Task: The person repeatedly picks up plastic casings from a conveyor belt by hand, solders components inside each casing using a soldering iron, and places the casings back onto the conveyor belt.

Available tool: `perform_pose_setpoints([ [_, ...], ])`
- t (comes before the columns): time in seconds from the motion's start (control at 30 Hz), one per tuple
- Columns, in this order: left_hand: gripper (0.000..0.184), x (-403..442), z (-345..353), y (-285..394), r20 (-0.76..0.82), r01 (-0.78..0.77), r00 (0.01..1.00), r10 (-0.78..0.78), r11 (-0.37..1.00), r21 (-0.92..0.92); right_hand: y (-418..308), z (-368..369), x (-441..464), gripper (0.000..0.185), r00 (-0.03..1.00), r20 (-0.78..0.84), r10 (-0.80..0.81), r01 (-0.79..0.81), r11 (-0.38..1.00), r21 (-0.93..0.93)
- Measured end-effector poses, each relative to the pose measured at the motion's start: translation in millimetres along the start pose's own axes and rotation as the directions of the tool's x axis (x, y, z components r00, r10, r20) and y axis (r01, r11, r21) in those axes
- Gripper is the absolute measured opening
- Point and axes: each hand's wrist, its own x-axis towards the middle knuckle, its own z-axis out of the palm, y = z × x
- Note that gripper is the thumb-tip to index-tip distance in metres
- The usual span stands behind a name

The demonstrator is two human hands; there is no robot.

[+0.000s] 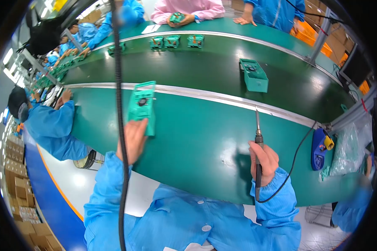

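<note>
My left hand (134,140) grips the lower end of a green plastic housing (143,101) with a round dark part in its upper face. The housing is tilted over the far side of the green table (188,146); its underside is partly hidden. In my right hand (264,160) is a soldering iron (259,138), held like a pen with its thin metal tip pointing up and away from me. From its lower end a black cable loops round to the right. The iron and the housing are well apart.
Beyond a metal rail, a dark conveyor belt (213,58) carries another green housing (254,75) and several smaller green units (171,41). A blue soldering-iron stand (318,148) and a clear plastic bag (348,146) are at right. A black corrugated hose (120,83) hangs before me. Co-workers sit around.
</note>
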Motion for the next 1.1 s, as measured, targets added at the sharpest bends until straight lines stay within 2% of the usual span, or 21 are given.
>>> perform_pose_setpoints([
  [0.07,0.061,19,6,50,0.022,-0.058,0.998,0.061,0.989,-0.139,-2,-8,6,0.036,0.999,-0.015,-0.040,0.040,0.999,0.017],
  [0.1,0.052,26,13,68,-0.007,-0.153,0.988,0.154,0.973,-0.172,-3,-14,5,0.035,0.999,-0.023,-0.044,0.045,0.998,0.046],
  [0.17,0.047,41,15,108,-0.032,-0.296,0.955,0.296,0.934,-0.200,1,-21,6,0.041,0.993,-0.099,-0.067,0.076,0.993,0.092],
  [0.2,0.044,46,16,126,-0.048,-0.362,0.932,0.361,0.908,-0.209,0,-26,7,0.042,0.996,-0.087,-0.033,0.041,0.995,0.095],
  [0.27,0.042,52,25,157,-0.083,-0.371,0.928,0.362,0.883,-0.288,-4,-38,12,0.045,0.997,-0.070,0.037,-0.029,0.994,0.107],
  [0.4,0.041,56,46,193,-0.150,-0.370,0.929,0.339,0.841,-0.394,-4,-42,18,0.032,0.988,0.042,0.148,-0.154,0.956,0.249],
  [0.43,0.040,55,51,199,-0.171,-0.375,0.927,0.334,0.839,-0.394,-8,-42,21,0.024,0.975,0.074,0.209,-0.220,0.948,0.232],
  [0.57,0.032,52,57,207,-0.240,-0.391,0.918,0.317,0.830,-0.398,-9,-34,18,0.014,0.956,0.118,0.268,-0.289,0.928,0.234],
  [0.9,0.020,47,64,205,-0.293,-0.421,0.898,0.328,0.834,-0.357,-8,-21,13,0.013,0.968,0.167,0.188,-0.221,0.953,0.207],
  [1.1,0.022,48,65,205,-0.322,-0.423,0.894,0.312,0.823,-0.379,-7,-19,12,0.014,0.968,0.187,0.169,-0.206,0.958,0.200],
])
